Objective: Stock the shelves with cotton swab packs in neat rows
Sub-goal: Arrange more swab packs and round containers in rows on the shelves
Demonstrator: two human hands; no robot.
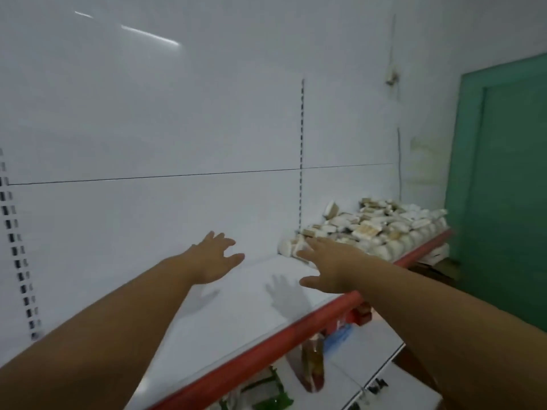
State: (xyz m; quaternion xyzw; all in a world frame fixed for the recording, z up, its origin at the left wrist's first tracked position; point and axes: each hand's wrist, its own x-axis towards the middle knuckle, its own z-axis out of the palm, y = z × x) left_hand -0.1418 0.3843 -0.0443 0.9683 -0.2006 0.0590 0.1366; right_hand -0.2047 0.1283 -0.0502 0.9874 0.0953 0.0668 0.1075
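With left hand [217, 257] and right hand [333, 269] spread, empty, we reach for the cotton swab packs [384, 229], the right perhaps touching them; next, grip and align several.

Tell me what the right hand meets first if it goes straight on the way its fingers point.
The packs. The right hand holds straight fingers aimed at the near end of the pile on the shelf, and they look almost on it; blur hides whether they touch.
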